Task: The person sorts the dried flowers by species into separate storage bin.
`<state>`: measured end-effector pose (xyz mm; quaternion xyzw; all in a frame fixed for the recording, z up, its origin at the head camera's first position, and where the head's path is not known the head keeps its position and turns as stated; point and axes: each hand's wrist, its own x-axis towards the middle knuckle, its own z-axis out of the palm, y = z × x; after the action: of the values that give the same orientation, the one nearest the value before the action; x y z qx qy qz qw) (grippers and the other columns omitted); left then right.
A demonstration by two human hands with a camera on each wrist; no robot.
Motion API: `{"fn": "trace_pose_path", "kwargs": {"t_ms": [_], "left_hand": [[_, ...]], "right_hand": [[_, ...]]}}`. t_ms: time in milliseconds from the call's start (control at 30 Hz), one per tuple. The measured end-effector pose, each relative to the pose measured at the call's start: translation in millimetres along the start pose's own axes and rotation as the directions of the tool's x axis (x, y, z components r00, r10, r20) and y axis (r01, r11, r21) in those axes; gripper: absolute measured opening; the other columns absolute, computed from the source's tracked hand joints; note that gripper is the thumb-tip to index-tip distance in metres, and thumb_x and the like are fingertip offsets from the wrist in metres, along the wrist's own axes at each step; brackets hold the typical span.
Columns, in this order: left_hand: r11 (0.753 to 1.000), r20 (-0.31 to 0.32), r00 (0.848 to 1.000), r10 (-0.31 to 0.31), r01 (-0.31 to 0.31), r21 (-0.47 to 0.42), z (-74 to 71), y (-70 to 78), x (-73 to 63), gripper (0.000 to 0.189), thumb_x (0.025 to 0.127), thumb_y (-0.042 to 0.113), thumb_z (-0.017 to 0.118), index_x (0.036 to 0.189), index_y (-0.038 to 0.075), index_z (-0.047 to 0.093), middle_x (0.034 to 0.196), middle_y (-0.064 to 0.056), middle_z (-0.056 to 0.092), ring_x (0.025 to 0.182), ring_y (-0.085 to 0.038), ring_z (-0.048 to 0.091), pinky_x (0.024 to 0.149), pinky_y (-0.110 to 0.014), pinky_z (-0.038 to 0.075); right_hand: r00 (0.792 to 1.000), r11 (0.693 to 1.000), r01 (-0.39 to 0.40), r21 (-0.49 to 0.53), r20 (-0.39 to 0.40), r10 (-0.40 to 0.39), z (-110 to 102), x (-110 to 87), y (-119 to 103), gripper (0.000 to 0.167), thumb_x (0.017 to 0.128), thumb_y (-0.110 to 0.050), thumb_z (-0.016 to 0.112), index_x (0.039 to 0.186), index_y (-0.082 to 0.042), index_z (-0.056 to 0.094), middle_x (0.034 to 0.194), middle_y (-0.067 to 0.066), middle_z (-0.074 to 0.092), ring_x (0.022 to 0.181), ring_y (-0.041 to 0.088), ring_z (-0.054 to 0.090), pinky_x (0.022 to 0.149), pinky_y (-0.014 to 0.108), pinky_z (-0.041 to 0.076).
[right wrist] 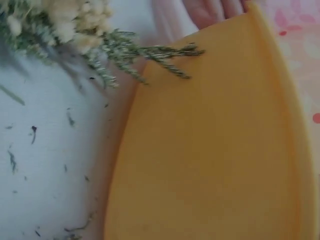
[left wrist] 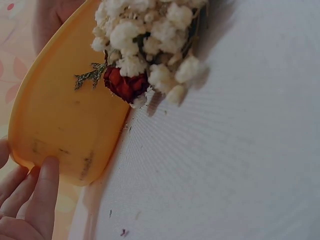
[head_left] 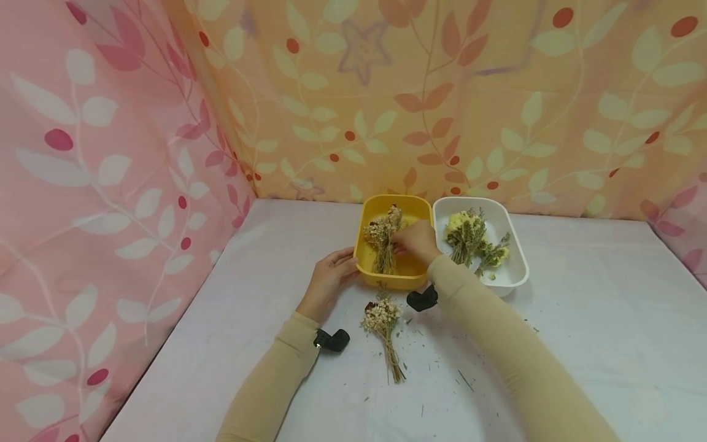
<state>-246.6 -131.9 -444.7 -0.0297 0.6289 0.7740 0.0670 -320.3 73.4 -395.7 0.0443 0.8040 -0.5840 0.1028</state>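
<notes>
A yellow plastic tub (head_left: 396,282) stands at the back of the table. My left hand (head_left: 329,276) touches its left front corner with nearly straight fingers, seen also in the left wrist view. Inside the tub is a bunch of dried flowers (head_left: 383,236), cream with dark red bits, stems toward me. My right hand (head_left: 418,240) reaches over the tub's right side and pinches this bunch near its stems; its fingertips are partly hidden. A second dried bouquet (left wrist: 150,40), with small cream blossoms and a dark red rose (left wrist: 125,84), lies on the table before the tub.
A white tub (head_left: 516,270) stands against the yellow one's right side, holding yellow dried flowers (head_left: 465,230) with green sprigs. Bits of stem and leaf (head_left: 466,380) are scattered on the white tabletop (head_left: 221,319). Patterned cloth (head_left: 342,123) hangs close behind the tubs.
</notes>
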Motion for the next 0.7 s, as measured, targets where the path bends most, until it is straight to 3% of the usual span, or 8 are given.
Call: {"fn": "trace_pose_path", "kwargs": {"t_ms": [133,367,600,700], "left_hand": [[1.000,-0.002,1.000,-0.001,0.001,-0.002,0.4,0.7,-0.6,0.047,0.099,0.008,0.060,0.144,-0.001,0.049,0.147,-0.021,0.051,0.135,-0.035,0.052,0.108,-0.038,0.052],[1.000,-0.014,1.000,-0.009,0.009,0.007,1.6,2.8,-2.1,0.046,0.099,0.009,0.061,0.143,0.000,0.050,0.146,-0.019,0.053,0.134,-0.033,0.054,0.107,-0.037,0.052],[1.000,-0.007,1.000,-0.003,0.003,0.011,0.9,2.0,-0.8,0.046,0.099,0.008,0.060,0.143,-0.002,0.049,0.147,-0.021,0.051,0.134,-0.035,0.053,0.108,-0.038,0.052],[1.000,-0.006,1.000,-0.006,0.006,0.014,1.2,2.6,-1.3,0.047,0.099,0.010,0.060,0.144,-0.002,0.049,0.147,-0.021,0.051,0.134,-0.034,0.053,0.108,-0.039,0.051]], "right_hand": [[1.000,0.997,0.023,-0.069,-0.010,-0.024,5,2.7,3,0.022,0.087,-0.007,0.072,0.095,0.014,0.072,0.062,0.011,0.072,0.052,0.015,0.069,0.063,0.036,0.065],[0.999,0.991,0.049,-0.124,0.016,-0.047,4,0.0,5,0.023,0.089,-0.011,0.074,0.094,0.011,0.073,0.070,0.015,0.074,0.055,0.016,0.069,0.060,0.034,0.064],[0.995,0.988,0.081,-0.132,0.072,-0.072,-3,-11.0,1,0.024,0.091,-0.015,0.073,0.097,0.008,0.076,0.081,0.018,0.076,0.064,0.018,0.074,0.066,0.034,0.065],[0.991,0.993,0.086,-0.084,0.112,-0.077,-7,-19.7,-2,0.025,0.095,-0.012,0.068,0.105,0.010,0.074,0.089,0.020,0.077,0.068,0.017,0.075,0.074,0.036,0.065]]}}
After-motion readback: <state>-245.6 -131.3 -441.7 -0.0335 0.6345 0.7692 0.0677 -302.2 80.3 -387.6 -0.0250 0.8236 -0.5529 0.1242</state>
